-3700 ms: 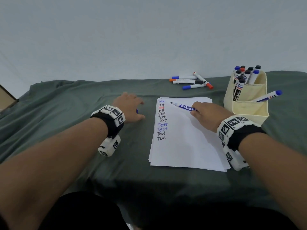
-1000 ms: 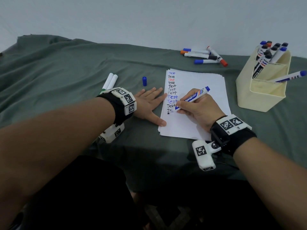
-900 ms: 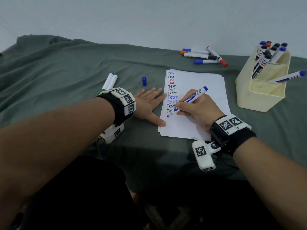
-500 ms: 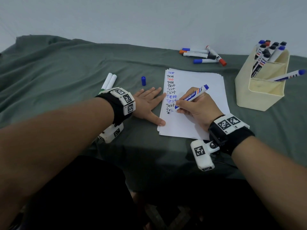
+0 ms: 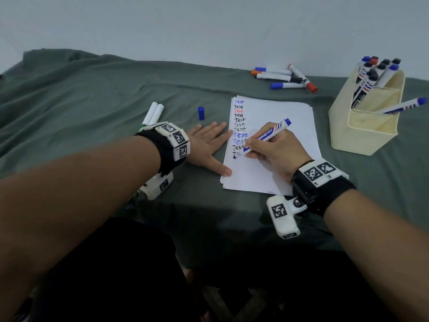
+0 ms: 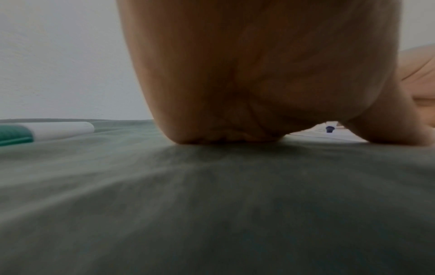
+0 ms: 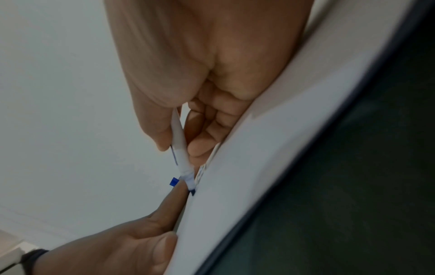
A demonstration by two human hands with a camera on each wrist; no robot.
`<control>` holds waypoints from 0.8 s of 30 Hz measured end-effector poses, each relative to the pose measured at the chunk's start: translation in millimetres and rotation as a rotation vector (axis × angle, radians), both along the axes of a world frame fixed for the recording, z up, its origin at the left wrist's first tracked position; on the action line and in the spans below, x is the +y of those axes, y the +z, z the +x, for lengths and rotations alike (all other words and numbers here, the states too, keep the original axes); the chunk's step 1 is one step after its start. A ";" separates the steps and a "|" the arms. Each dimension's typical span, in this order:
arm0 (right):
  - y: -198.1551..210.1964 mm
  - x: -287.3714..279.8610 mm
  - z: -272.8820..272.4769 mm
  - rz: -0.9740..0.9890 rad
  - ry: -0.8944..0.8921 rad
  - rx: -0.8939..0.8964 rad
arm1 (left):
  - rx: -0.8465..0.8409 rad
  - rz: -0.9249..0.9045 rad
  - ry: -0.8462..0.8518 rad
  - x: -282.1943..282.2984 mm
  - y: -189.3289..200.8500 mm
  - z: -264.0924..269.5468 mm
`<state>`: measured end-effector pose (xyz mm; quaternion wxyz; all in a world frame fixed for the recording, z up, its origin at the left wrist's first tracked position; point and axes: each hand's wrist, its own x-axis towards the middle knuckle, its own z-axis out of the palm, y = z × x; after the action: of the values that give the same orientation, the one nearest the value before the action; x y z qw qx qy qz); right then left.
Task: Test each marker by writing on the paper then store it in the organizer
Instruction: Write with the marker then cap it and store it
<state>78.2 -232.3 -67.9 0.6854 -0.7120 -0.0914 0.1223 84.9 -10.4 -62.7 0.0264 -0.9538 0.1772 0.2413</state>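
Note:
My right hand (image 5: 271, 147) grips an uncapped blue marker (image 5: 267, 135) in a writing hold, its tip on the white paper stack (image 5: 290, 126) at the bottom of a column of "Test" words. In the right wrist view the marker (image 7: 180, 148) is pinched between thumb and fingers, its tip touching the paper (image 7: 270, 167). My left hand (image 5: 206, 145) lies flat with straight fingers, thumb and fingertips on the paper's left edge. The blue cap (image 5: 201, 113) lies on the cloth beyond my left hand. The cream organizer (image 5: 362, 126) at the right holds several markers.
Several loose markers (image 5: 284, 77) lie at the back near the wall. Two white markers (image 5: 153, 112) lie left of my left wrist; one with a green band (image 6: 47, 130) shows in the left wrist view. A green cloth (image 5: 92, 101) covers the table.
Since 3.7 s ago my view has shifted and my left hand has moved onto the paper's edge. Over the last second the marker tip has written the start of a new word at the column's bottom.

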 end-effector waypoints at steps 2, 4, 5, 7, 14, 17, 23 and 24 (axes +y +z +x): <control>-0.4 0.0 0.4 -0.007 0.003 0.000 | 0.001 -0.005 0.000 0.3 -0.1 0.0; -0.5 0.4 0.5 -0.029 0.020 -0.005 | 0.005 -0.003 -0.002 0.1 0.6 0.1; -0.3 0.6 0.6 -0.032 0.024 -0.003 | 0.006 0.001 -0.003 0.0 0.8 0.2; 0.1 0.6 -0.1 0.004 0.015 0.012 | 0.005 0.008 -0.004 -0.2 1.0 -0.1; 3.0 0.9 -2.1 -0.034 -0.008 -0.024 | -0.015 0.003 0.005 -1.2 0.8 -2.4; 2.9 -0.2 -1.1 -0.042 -0.044 -0.028 | -0.009 0.001 0.006 -1.3 0.9 -1.9; 2.1 -2.1 -2.1 -0.033 -0.031 -0.008 | -0.004 0.008 0.005 -1.0 0.0 -0.5; 2.1 -2.4 -2.2 -0.042 -0.035 -0.016 | -0.004 0.007 0.005 -0.9 0.0 -0.1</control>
<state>76.0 -234.7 -65.9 0.6714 -0.7288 -0.0819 0.1066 84.8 -11.3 -62.6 0.0292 -0.9546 0.1740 0.2400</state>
